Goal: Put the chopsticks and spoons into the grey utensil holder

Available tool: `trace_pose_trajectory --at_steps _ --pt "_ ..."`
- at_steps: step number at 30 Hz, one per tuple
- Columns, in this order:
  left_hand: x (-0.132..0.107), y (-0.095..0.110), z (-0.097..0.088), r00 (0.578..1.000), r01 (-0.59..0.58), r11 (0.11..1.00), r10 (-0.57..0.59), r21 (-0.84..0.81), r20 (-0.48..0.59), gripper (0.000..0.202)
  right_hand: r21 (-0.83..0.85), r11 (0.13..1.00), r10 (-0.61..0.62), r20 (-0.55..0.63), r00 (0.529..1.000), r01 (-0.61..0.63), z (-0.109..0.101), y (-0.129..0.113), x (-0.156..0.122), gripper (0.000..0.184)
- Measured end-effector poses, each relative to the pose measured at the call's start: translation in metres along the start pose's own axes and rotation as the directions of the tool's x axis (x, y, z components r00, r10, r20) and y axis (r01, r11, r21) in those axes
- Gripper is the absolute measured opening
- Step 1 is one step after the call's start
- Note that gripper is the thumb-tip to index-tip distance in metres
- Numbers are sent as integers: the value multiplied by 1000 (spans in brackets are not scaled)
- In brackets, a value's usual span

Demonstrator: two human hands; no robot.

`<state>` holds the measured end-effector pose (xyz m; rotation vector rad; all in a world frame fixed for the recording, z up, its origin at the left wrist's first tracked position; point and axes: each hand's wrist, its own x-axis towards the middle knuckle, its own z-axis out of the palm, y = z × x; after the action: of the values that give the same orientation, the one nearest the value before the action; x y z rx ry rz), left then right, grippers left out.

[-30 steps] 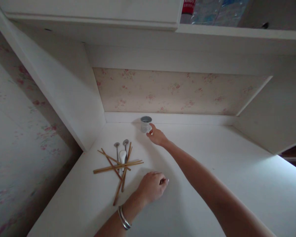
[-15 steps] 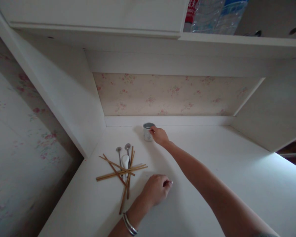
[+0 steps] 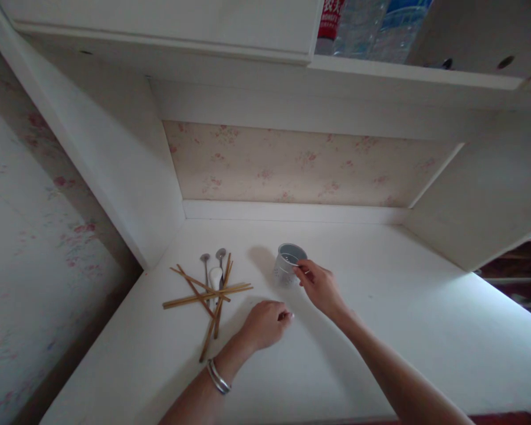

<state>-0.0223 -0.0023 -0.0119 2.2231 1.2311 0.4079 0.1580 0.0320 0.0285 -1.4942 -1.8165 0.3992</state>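
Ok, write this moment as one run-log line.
Right hand: pinching rim of grey cylindrical cup | Left hand: loosely curled, nothing visibly held | Nearby: crossed brown wooden chopsticks, silver metal spoons, white oval spoon

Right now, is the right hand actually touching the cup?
Touching. The head view shows it: the right hand pinches the cup at the near right of its rim, with no gap between them.

"nongfu" under white chinese characters on the red label (image 3: 331, 21) of a bottle (image 3: 324, 46)
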Motion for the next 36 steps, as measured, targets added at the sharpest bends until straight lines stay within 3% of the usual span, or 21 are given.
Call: trace_pose_trajectory --at_steps 5,11,14,16,21,24,28,36 --pt "-1 2 -1 999 15 1000 -16 27 36 23 22 1000 14 -6 1000 -14 -5 10 -32 28" --pt "-4 8 -2 999 29 998 -27 -47 24 30 76 997 14 12 1000 -14 -2 10 -43 25" --pt "-10 11 -17 999 39 988 -35 -146 33 35 149 989 26 5 1000 -26 2 13 -48 31" --pt "-16 9 -37 999 42 988 -43 -146 -3 35 218 975 47 -35 998 -38 5 19 -53 40" --pt "-34 -29 -100 975 143 987 -129 67 -179 35 497 863 215 -205 955 -88 11 37 -57 37" --pt "-41 -63 -123 977 191 954 -163 231 -135 29 632 765 318 -202 927 -124 9 42 -50 34" --pt "-43 -92 -128 981 191 923 -188 333 -42 31 700 698 375 -179 910 -150 8 46 -43 36" --pt "-34 -107 -119 992 113 952 -125 285 24 36 722 666 391 -123 912 -188 13 50 -42 39"
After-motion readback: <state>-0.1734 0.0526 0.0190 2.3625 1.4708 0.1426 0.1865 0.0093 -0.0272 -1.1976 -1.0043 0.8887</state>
